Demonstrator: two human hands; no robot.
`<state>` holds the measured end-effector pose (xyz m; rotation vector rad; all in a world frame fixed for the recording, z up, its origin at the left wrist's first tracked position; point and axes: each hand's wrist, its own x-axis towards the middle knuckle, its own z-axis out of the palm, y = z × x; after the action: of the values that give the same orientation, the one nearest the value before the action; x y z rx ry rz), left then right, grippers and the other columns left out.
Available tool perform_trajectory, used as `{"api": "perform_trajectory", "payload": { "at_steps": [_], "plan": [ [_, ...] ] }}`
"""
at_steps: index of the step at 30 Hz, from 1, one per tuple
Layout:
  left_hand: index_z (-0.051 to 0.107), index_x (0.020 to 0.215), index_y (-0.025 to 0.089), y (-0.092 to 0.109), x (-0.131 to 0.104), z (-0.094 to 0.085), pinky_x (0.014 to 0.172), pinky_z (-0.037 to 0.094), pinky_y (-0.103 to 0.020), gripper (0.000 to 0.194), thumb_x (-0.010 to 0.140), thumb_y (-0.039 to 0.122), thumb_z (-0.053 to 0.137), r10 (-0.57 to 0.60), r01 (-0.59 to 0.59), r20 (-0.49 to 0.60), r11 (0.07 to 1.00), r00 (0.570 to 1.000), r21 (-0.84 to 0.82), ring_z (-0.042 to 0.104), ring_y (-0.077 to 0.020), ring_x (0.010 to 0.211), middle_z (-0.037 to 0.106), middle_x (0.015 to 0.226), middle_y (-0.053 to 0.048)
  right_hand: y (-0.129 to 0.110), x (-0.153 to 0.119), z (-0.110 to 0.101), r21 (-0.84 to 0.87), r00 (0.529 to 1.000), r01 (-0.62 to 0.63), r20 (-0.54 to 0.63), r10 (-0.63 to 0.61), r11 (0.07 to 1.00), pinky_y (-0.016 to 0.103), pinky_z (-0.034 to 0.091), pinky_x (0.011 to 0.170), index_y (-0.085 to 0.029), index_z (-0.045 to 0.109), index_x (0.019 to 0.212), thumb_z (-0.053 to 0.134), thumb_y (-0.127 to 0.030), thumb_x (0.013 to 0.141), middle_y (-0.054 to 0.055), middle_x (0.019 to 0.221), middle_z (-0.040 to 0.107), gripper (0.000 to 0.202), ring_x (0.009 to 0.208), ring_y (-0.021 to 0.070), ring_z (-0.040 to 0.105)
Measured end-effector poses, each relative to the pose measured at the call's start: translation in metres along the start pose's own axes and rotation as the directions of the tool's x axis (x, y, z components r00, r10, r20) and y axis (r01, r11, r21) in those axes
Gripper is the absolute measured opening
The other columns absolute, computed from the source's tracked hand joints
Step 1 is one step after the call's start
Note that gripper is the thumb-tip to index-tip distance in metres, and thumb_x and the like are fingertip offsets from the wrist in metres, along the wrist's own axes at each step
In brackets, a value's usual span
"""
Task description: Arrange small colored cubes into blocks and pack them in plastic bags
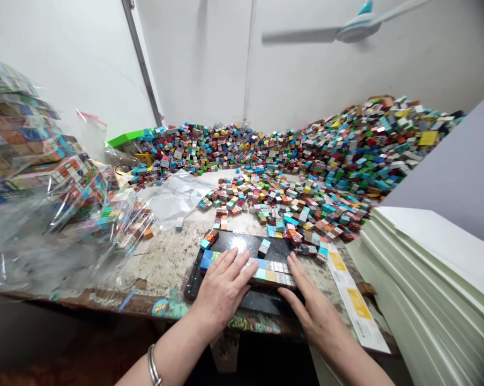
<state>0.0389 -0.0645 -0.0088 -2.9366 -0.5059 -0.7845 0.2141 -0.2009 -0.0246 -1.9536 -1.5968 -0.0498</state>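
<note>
On a black tray (242, 240) lies a two-row block of small printed cubes (270, 275), in blue, white, mint and tan. My left hand (224, 287) rests flat over the left part of this block with its fingers stretched out, hiding several cubes. At the block's right end is my right hand (312, 300), thumb and fingers apart, its fingertips against or very near the end cubes. One loose blue-and-white cube piece (264, 247) sits on the tray behind the block. A brown and light-blue piece (209, 239) lies at the tray's back left corner.
Loose coloured cubes (261, 198) spread behind the tray, with a large heap (233, 145) along the wall. Plastic-wrapped cube packs (36, 145) are stacked at left. A pile of pale sheets (418, 279) stands at right beside yellow-and-white labels (356, 303). A fan (356, 31) hangs above.
</note>
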Motion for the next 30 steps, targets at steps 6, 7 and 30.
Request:
{"api": "perform_trajectory", "payload": {
  "at_steps": [6, 7, 30],
  "plan": [
    [0.044, 0.127, 0.028, 0.000, -0.001, 0.000, 0.100, 0.036, -0.041, 0.041, 0.086, 0.027, 0.048, 0.005, -0.005, -0.008, 1.000, 1.000, -0.003, 0.040, -0.0240, 0.124, 0.047, 0.133, 0.000, 0.007, 0.000, 0.009, -0.023, 0.995, 0.040, -0.086, -0.042, 0.999, 0.039, 0.044, 0.094, -0.012, 0.042, 0.129, 0.041, -0.025, 0.087, 0.016, 0.126, 0.051, 0.044, 0.117, 0.0238, 0.047],
    [0.044, 0.127, 0.028, 0.000, -0.001, 0.001, 0.100, 0.036, -0.041, 0.042, 0.086, 0.027, 0.049, 0.003, -0.003, -0.006, 1.000, 1.000, -0.004, 0.040, -0.0240, 0.124, 0.047, 0.133, 0.000, 0.008, 0.000, 0.009, -0.029, 0.995, 0.049, -0.080, -0.051, 0.998, 0.038, 0.045, 0.094, -0.012, 0.044, 0.128, 0.041, -0.025, 0.087, 0.016, 0.125, 0.052, 0.043, 0.116, 0.0236, 0.048],
    [0.029, 0.134, 0.006, -0.013, -0.041, -0.008, 0.107, 0.021, -0.050, 0.058, 0.090, 0.044, 0.028, -0.644, 0.643, 0.132, 0.683, 0.754, -0.346, 0.027, -0.0271, 0.130, 0.041, 0.135, -0.017, -0.027, 0.006, 0.010, 0.188, 0.851, -0.523, 0.153, 0.502, 0.831, 0.037, 0.011, 0.110, -0.010, 0.015, 0.141, 0.019, -0.064, 0.080, 0.005, 0.147, 0.019, 0.081, 0.134, 0.0168, 0.017]
  ]
}}
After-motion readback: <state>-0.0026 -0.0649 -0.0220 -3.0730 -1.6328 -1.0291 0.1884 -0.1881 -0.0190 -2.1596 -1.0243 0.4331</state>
